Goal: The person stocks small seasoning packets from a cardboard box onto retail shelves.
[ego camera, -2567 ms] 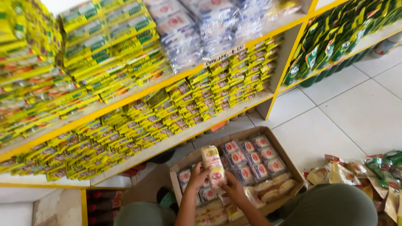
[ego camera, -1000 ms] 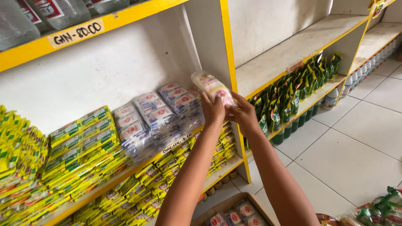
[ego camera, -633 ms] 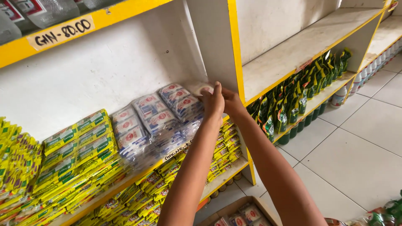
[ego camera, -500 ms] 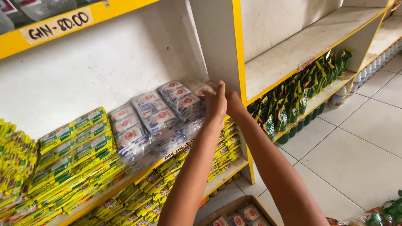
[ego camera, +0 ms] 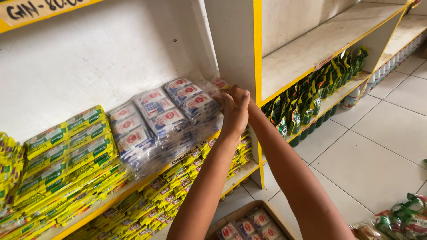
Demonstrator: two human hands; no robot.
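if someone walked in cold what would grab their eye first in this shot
Two bare forearms rise from the bottom edge, with the left hand and right hand pressed together at the right end of a white and yellow shelf, against a clear packet with red and white labels. Just left of them lie stacks of clear-wrapped packets, then bright yellow-green packs. Dark green pouches fill the next bay to the right.

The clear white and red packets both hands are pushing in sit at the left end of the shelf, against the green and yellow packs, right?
Not quite. The head view shows both hands pressing the clear packets at the shelf's right end, beside the yellow-edged divider; the green and yellow packs lie further left.
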